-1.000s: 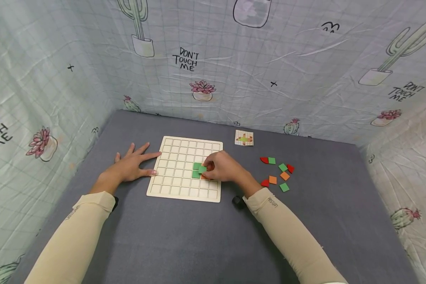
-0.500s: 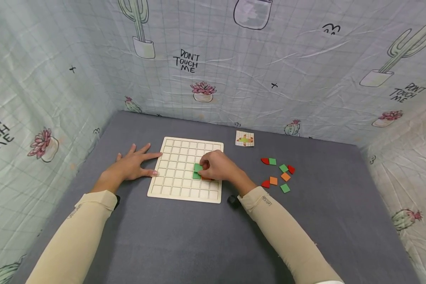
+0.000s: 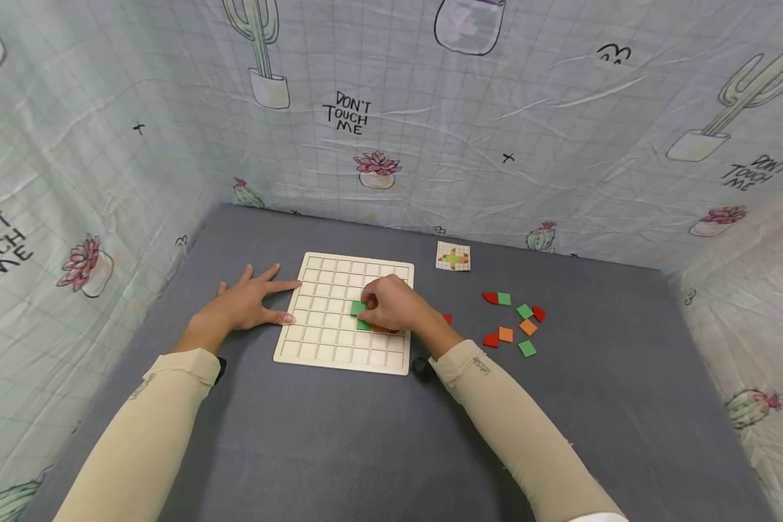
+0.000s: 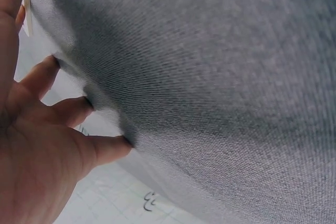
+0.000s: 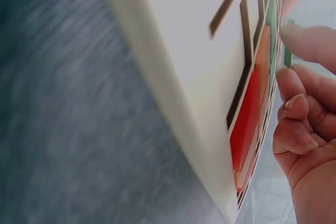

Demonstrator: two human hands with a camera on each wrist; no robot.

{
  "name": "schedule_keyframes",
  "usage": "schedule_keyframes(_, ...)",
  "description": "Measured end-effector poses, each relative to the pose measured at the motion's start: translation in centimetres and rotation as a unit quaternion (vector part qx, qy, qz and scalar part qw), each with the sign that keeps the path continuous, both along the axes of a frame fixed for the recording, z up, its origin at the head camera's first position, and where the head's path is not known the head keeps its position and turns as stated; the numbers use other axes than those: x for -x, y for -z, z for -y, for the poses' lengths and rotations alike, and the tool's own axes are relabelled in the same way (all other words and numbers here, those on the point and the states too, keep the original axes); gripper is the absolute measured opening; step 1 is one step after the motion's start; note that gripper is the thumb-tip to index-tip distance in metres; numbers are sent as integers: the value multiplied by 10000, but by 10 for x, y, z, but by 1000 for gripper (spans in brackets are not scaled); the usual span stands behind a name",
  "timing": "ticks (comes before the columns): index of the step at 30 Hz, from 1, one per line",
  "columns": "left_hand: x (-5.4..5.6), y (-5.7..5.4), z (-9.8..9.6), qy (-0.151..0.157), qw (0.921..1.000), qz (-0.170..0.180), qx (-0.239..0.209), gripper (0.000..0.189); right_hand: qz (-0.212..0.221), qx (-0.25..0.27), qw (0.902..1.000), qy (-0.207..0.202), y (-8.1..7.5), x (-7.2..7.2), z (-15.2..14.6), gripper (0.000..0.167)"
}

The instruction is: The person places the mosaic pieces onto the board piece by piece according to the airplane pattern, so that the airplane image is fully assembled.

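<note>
My right hand [image 3: 394,303] pinches a green square tile [image 5: 288,45] between thumb and fingers, just above the pale gridded board [image 3: 320,348]. Below it, another green tile [image 3: 363,325] and an orange tile [image 3: 380,328] lie in the grid. The right wrist view also shows a red tile [image 5: 245,121] in the board, near its edge; my hand partly hides the laid tiles. With fingers spread, my left hand [image 3: 238,304] rests at the board's left edge, thumb and index finger touching it. In the left wrist view, its other fingertips [image 4: 118,148] meet the grey cloth.
Right of the board lie loose tiles: green ones [image 3: 527,349], orange ones [image 3: 505,334] and red rounded ones [image 3: 491,340]. A small pattern card [image 3: 453,257] lies behind them. Printed fabric [image 3: 417,181] walls in the grey table [image 3: 339,449] at the back and sides.
The right hand has shifted slightly left with the green tile. A red piece now shows beside the right wrist. The left hand keeps its place at the board.
</note>
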State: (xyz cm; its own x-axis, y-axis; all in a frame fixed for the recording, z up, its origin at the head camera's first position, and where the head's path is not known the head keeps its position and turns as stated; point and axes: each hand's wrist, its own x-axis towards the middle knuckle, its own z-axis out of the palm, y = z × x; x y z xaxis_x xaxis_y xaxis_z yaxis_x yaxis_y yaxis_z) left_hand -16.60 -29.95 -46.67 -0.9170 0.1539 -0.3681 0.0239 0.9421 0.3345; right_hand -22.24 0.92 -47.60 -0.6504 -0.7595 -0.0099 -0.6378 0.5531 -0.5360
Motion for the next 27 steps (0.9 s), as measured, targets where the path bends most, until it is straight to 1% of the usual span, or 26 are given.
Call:
schedule_keyframes(12,3,0,-2,18,10000,4,56,88,23,-283,9995,118,-3,-2,11,15)
schedule_keyframes(21,2,-2,-3,10,9999,0,125,87,94,-345,9993,121,-5,0,13,15)
schedule_keyframes(27,1,-2,-3,30,10000,-37,82,87,114,-385,9992,80,-3,1,14,17)
